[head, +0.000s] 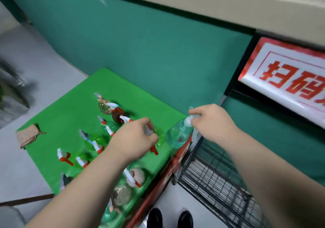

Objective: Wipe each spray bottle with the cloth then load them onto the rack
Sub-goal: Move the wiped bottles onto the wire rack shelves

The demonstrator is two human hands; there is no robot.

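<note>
Spray bottles (116, 115) stand crowded on the green-covered table (70, 104), trigger heads up, which leaves each one easy to take by the neck. The right hand (211, 122) has its fingers curled round the white sprayer head of a clear blue-tinted bottle (177, 134). This bottle stands at the table's right edge, just beside the black wire rack (211, 175). A grip on the head rather than the body looks suited to lifting it straight over that edge.

The left hand (135, 138) curls round the sprayer of a green bottle (160, 137) next to it, with the red trigger showing below the fingers. Blur hides exactly how those fingers lie.

The cloth (29, 135), beige and bunched, lies at the far left corner of the table, well apart from both hands, so neither bottle is being wiped at this moment. From that I judge the hands are either picking out the next bottles or about to load these two. The rack sits lower than the tabletop, near the person's black shoes (154, 217), so a loaded bottle would have to go down as well as across.
</note>
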